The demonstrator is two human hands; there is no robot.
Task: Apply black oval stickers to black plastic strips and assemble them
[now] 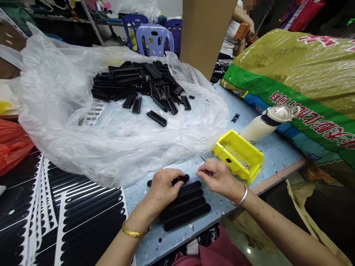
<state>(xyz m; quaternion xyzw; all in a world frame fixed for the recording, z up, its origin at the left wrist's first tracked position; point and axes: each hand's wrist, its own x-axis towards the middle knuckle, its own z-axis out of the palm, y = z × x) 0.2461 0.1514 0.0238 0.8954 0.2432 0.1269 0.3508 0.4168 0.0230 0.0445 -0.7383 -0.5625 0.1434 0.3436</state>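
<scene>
Even, fairly bright white light, apparently from above, covers the counter at mid-frame, while the upper right and the lower right corner fall dim. Hard white streaks glare off the sheets at lower left; softer highlights mottle the bag, and a sheen lies on the sack at right. The bars at lower centre read nearly black, with little surface detail. The background is soft, wide-angle stretch slants the edges, and coarse pixel blocks cover a patch at upper right.
</scene>
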